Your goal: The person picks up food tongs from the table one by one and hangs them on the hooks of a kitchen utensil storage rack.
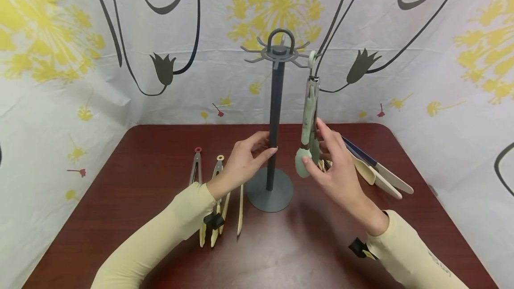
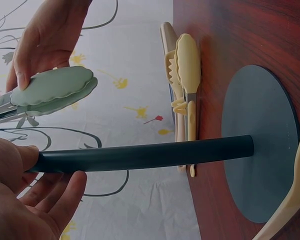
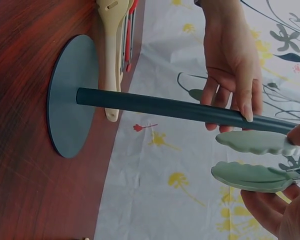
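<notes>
A dark grey utensil stand [image 1: 275, 101] rises upright from a round base, with a ring of hooks and a loop at its top. My left hand [image 1: 250, 157] holds its pole partway up, thumb on one side and fingers on the other. Metal tongs with pale green grips and scalloped green heads [image 1: 304, 162] hang heads-down on the right of the pole. Their pull ring [image 1: 311, 58] is at the tip of a right-hand hook; whether it is looped over cannot be told. My right hand [image 1: 335, 164] pinches the tongs near the heads, which stand slightly apart in the right wrist view.
Left of the base lie tongs with a red ring [image 1: 198, 150], tongs with a yellow ring [image 1: 220, 158] and cream utensils [image 1: 240, 213]. Several utensils, including a dark-handled spatula [image 1: 391, 175], lie behind my right hand. A patterned white cloth [image 1: 201, 92] backs the reddish-brown table [image 1: 160, 164].
</notes>
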Tool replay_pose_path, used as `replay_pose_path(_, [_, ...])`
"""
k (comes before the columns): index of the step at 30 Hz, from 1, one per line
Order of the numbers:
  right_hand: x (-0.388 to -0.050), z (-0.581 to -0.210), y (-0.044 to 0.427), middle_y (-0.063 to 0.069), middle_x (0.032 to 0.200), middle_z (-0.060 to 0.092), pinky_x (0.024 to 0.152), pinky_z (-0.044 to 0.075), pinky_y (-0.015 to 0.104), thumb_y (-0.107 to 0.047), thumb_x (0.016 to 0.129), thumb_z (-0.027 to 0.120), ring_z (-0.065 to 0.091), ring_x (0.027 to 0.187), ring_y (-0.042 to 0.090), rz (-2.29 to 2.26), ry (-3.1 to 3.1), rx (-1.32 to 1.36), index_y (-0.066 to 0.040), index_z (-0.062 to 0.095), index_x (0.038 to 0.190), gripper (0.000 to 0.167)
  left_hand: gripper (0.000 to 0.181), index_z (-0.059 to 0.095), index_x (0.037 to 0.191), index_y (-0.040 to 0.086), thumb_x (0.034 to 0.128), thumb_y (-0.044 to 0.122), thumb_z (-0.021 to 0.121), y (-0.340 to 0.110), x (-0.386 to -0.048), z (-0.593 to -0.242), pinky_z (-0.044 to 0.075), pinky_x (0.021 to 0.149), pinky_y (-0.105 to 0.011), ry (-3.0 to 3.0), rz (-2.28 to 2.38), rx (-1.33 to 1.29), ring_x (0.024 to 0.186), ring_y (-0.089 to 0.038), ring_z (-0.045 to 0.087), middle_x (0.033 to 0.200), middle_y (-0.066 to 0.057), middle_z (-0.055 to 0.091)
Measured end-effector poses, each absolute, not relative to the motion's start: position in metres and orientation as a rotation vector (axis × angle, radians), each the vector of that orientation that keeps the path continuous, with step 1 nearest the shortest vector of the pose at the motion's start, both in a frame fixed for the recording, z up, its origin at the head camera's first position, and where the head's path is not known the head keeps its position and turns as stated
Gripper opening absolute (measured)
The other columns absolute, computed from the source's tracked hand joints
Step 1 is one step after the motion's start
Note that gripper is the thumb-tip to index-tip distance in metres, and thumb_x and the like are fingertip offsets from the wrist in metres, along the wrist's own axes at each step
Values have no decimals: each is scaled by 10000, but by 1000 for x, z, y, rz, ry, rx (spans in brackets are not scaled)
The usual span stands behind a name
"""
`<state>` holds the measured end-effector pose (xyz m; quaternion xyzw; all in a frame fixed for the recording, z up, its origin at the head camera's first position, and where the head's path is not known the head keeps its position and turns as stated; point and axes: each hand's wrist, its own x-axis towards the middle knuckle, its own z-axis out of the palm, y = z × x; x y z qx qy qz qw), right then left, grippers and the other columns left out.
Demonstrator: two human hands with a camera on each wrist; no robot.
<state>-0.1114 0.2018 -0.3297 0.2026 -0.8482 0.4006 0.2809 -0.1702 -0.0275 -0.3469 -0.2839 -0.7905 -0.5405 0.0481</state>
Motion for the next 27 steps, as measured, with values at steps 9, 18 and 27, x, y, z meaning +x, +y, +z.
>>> replay_pose_path(9, [-112, -331, 200, 109, 1328, 544, 766, 567, 185, -19, 827, 753, 648, 1027, 200, 1102, -2266, 561, -251, 298, 1565, 898, 315, 624, 1254, 180, 950, 248, 671, -26, -169, -347, 595, 702, -246, -2394, -1626, -888, 860, -162, 735, 1027, -49, 737])
replay_pose_path(18, [-110, -334, 199, 105, 1376, 526, 754, 609, 380, -52, 838, 759, 651, 1082, 218, 1104, -2294, 524, -269, 297, 1561, 885, 324, 627, 1259, 174, 948, 252, 674, -25, -170, -348, 597, 743, -264, -2386, -1599, -897, 890, -148, 736, 1029, -43, 741])
replay_pose_path(27, [-114, -332, 209, 92, 1300, 577, 814, 575, 251, -96, 916, 690, 635, 1111, 219, 1132, -2377, 499, -307, 263, 1556, 798, 309, 622, 1254, 156, 964, 259, 651, -28, -172, -348, 589, 834, -292, -2388, -1569, -908, 939, -130, 725, 1043, -35, 739])
